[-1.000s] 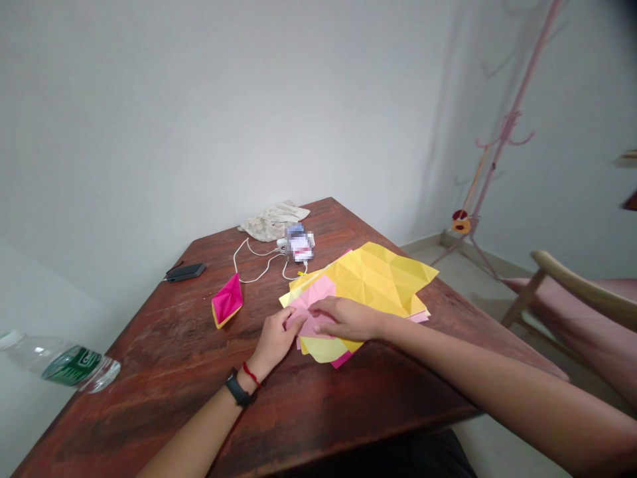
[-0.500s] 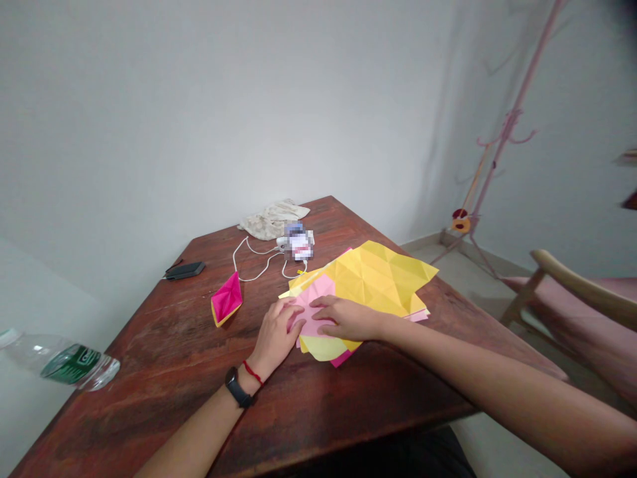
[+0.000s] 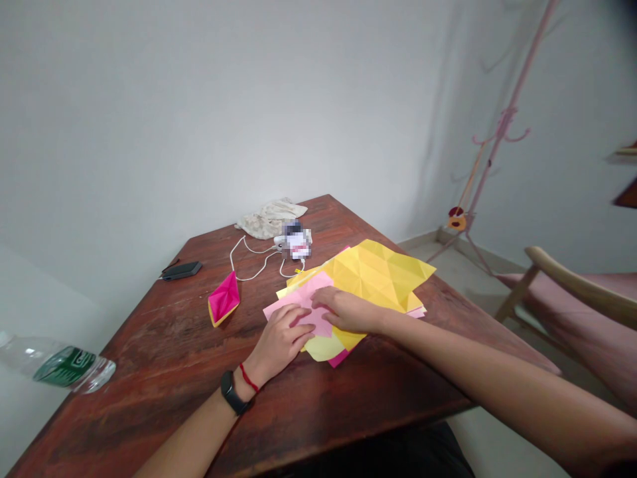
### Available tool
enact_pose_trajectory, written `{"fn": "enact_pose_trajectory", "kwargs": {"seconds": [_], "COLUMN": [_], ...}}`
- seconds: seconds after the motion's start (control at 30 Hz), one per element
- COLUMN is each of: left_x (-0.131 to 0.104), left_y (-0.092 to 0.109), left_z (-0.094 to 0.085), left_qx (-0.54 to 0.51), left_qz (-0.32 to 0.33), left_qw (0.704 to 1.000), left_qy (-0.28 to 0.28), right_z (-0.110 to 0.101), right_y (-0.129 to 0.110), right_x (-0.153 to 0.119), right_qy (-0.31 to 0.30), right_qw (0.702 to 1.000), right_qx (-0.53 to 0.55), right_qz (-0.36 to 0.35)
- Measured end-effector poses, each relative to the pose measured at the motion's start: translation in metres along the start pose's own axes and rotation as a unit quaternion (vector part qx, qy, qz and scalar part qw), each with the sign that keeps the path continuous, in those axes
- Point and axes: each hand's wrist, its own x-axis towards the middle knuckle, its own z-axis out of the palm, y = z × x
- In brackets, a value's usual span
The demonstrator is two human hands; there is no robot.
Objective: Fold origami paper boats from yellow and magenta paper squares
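A pink square of paper (image 3: 320, 282) lies on a loose pile of coloured paper. My left hand (image 3: 281, 336) rests on its lower left part, fingers stretched forward and thumb apart. Across from it, my right hand (image 3: 343, 311) touches the sheet's right part with slightly bent, parted fingers. Beneath and to the right spreads a large creased yellow sheet (image 3: 381, 272). A pale yellow sheet (image 3: 323, 348) and a magenta corner (image 3: 340, 359) poke out below. Left of the pile stands a folded magenta and yellow paper piece (image 3: 225, 297).
On the wooden table (image 3: 164, 372) lie a black phone-like device (image 3: 182, 271), a white cable (image 3: 253, 275) and a crumpled cloth (image 3: 271, 218). A water bottle (image 3: 64, 365) lies at the left edge. To the right are a chair (image 3: 572, 275) and a pink coat rack (image 3: 505, 123).
The pink paper now shows more of its surface, reaching further left across the pile. My left hand has shifted slightly lower on it; my right hand stays near its right side.
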Motion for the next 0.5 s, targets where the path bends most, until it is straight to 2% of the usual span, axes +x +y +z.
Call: {"fn": "enact_pose_trajectory", "kwargs": {"seconds": [0.2, 0.33, 0.5], "left_x": [-0.002, -0.002, -0.005], "left_y": [-0.004, -0.009, -0.016], "left_z": [0.003, 0.005, 0.006], "left_qx": [-0.025, -0.044, -0.016], "left_qz": [-0.018, -0.059, -0.131], "left_qw": [1.0, 0.997, 0.989], "left_qy": [-0.007, 0.018, 0.062], "right_z": [-0.003, -0.006, -0.011], "right_y": [0.002, -0.003, -0.011], "right_x": [-0.001, -0.001, 0.0], "right_qy": [0.001, -0.009, -0.018], "right_qw": [1.0, 0.999, 0.997], "right_qx": [-0.03, -0.05, -0.076], "right_qz": [0.006, 0.01, 0.016]}}
